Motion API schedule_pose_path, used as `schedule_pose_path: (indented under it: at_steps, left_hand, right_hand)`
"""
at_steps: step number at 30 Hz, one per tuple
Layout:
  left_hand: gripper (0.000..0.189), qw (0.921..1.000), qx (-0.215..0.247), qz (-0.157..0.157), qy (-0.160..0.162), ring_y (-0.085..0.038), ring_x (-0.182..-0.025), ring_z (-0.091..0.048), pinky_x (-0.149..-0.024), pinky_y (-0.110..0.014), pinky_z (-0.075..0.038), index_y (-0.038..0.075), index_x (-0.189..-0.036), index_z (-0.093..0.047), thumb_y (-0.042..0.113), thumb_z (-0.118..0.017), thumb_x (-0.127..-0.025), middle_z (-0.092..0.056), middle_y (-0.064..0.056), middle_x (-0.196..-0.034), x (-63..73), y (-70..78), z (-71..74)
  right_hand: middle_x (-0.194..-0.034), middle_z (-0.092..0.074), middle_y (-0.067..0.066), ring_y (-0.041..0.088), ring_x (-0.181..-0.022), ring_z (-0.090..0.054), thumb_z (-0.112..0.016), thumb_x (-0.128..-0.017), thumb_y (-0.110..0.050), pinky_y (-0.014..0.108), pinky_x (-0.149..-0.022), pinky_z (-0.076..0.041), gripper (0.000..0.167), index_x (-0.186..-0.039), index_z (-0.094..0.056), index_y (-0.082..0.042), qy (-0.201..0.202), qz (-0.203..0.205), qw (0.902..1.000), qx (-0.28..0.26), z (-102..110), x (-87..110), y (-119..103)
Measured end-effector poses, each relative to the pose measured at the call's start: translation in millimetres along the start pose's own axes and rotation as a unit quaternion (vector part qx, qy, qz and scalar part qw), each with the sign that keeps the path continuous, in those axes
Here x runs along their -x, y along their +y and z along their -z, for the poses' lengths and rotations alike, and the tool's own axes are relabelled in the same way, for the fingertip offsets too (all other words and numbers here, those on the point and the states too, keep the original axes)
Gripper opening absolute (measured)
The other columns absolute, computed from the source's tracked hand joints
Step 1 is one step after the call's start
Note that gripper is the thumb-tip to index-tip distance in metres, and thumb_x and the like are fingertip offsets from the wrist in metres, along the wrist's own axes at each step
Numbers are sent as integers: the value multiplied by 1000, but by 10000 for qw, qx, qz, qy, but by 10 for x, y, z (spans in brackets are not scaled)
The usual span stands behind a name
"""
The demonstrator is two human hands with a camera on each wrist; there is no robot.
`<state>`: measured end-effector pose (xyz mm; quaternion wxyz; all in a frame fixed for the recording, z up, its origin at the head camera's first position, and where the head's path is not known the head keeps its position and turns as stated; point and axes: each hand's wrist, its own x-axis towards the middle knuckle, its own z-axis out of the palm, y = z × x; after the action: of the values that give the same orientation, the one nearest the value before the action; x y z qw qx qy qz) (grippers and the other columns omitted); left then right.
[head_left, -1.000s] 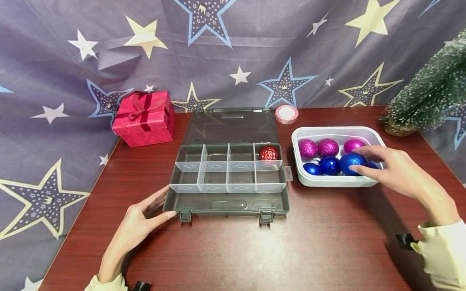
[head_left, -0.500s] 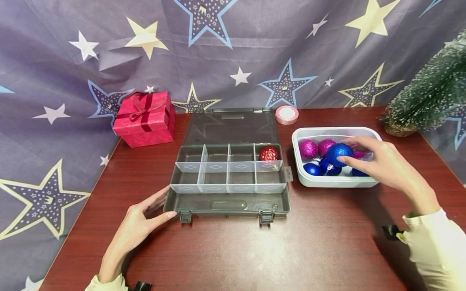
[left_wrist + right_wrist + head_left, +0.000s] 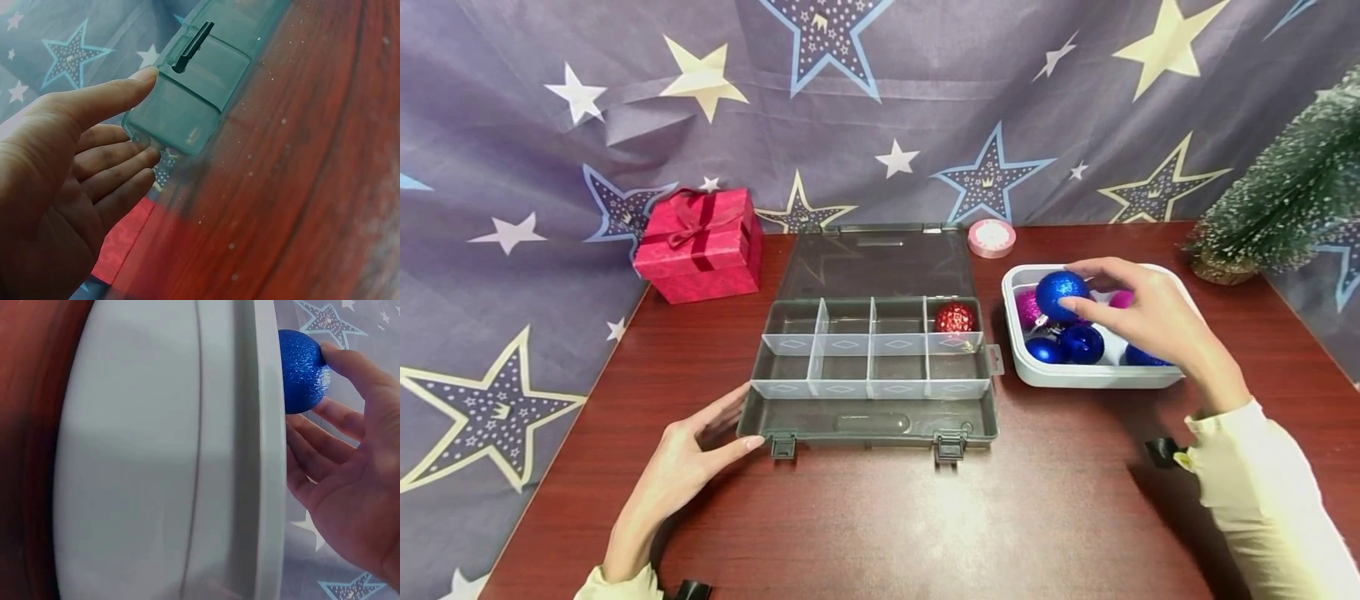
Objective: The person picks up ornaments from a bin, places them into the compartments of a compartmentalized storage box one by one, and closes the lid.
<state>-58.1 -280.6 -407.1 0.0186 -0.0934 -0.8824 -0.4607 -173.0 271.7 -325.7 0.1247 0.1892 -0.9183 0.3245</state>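
Note:
My right hand point(image 3: 1138, 304) pinches a glittery blue bauble point(image 3: 1062, 297) between thumb and fingers, over the white tub point(image 3: 1093, 377). In the right wrist view that bauble point(image 3: 303, 372) shows past the tub's rim, its left part hidden. Inside the tub lie a shiny blue bauble point(image 3: 1081, 343), other blue ones and pink ones, some partly covered by the hand. My left hand point(image 3: 688, 458) rests at the front left corner of the grey divided box point(image 3: 868, 417), thumb at its edge and fingers extended along its side. A red bauble point(image 3: 955, 318) sits in the box's back right compartment.
The box's see-through lid point(image 3: 872, 262) lies folded back toward the star-patterned cloth. A red gift box point(image 3: 700, 246) stands at the back left, a pink ribbon roll point(image 3: 991, 238) behind the tub, and a small frosted tree point(image 3: 1285, 183) at the back right.
My right hand has lifted the glittery blue bauble from among the others and carried it left and up over the tub. The left hand has stayed at the box corner.

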Motion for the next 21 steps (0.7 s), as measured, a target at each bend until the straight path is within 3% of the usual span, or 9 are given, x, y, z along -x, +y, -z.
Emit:
schedule_pose_path:
  at_steps: [6,10,13,21]
  left_hand:
    - [67,10000,-4,-7,-6,-9,-119,-65,-95,-11,-47,26,-150,-57,24,-85,-89,-67,-5,-134,-4,1,-2]
    - [67,10000,-23,-35,-22,-10,-119,-65,-95,-12,-47,26,-151,-56,24,-84,-90,-67,-4,-134,-12,1,-2]
    - [67,10000,5,-57,-14,-10,-119,-65,-95,-12,-47,26,-151,-56,23,-85,-90,-67,-5,-134,-13,-2,-2]
    - [67,10000,2,-35,15,-6,-118,-64,-95,-11,-47,24,-150,-57,23,-85,-89,-67,-5,-134,-6,-12,-6]
  right_hand:
    - [-122,-72,8,29,-111,-66,-81,-93,-32,16,-86,-45,45,-132,-70,-14,-251,-260,9986,-374,-129,-117,-126]
    - [-125,-70,10,30,-112,-66,-80,-94,-25,36,-98,-52,44,-134,-68,-10,-394,-173,9958,-804,-234,-194,-182]
    - [-125,-70,12,32,-111,-67,-79,-95,-21,55,-98,-53,43,-135,-68,-9,-437,67,9942,-977,-320,-257,-216]
    - [-124,-71,12,33,-111,-68,-79,-94,-20,58,-97,-53,42,-132,-69,-7,-531,350,9907,-1205,-529,-432,-303]
